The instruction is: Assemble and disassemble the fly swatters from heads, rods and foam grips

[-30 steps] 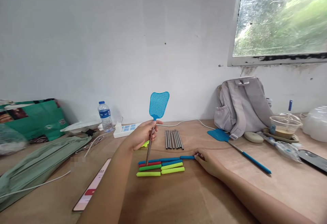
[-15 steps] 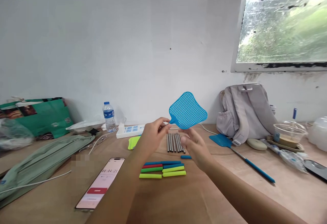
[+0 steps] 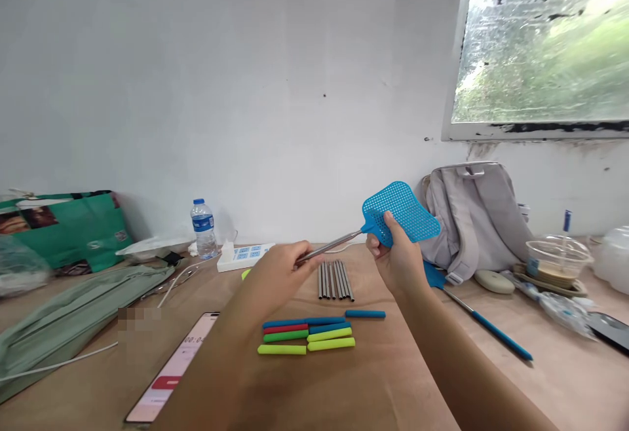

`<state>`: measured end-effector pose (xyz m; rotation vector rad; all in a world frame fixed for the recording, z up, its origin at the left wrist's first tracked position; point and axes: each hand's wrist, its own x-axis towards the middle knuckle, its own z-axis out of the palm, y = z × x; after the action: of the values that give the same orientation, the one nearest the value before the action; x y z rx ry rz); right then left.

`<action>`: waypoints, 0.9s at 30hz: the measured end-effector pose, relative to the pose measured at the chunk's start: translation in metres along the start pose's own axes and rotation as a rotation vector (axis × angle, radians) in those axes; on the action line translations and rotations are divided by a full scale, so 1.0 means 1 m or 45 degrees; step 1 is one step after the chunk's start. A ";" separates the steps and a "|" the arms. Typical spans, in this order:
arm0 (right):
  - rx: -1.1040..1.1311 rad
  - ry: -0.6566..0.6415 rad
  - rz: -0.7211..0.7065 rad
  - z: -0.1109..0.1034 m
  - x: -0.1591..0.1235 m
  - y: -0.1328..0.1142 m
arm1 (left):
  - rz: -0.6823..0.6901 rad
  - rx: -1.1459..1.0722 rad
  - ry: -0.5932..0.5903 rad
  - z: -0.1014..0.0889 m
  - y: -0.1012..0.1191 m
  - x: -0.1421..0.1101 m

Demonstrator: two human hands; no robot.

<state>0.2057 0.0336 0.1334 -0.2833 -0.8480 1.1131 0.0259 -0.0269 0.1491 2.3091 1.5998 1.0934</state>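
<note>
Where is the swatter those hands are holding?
In the head view, the swatter is mostly right of centre, held by left hand and right hand, partly in front of the backpack.

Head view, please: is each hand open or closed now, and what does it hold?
Left hand: closed, holding the thin silver metal rod of the blue perforated plastic flyswatter.
Right hand: closed, holding the flyswatter by its head.

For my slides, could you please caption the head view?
Left hand grips a slim silver metal rod; right hand holds its blue perforated plastic swatter head.
</note>
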 end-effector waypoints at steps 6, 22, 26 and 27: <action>-0.035 -0.011 -0.043 -0.008 0.010 -0.005 | 0.127 0.079 0.130 -0.010 -0.007 0.001; -0.141 0.035 0.008 -0.002 -0.003 0.016 | 0.096 -0.009 0.385 -0.016 0.003 -0.005; -0.095 -0.014 0.070 0.007 -0.011 0.019 | 0.121 0.100 0.418 -0.002 -0.004 0.002; -0.068 -0.016 0.081 0.009 -0.013 0.021 | 0.116 0.028 0.380 0.005 -0.003 0.004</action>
<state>0.1826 0.0294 0.1213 -0.3501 -0.8863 1.1533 0.0270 -0.0210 0.1460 2.3421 1.6193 1.5099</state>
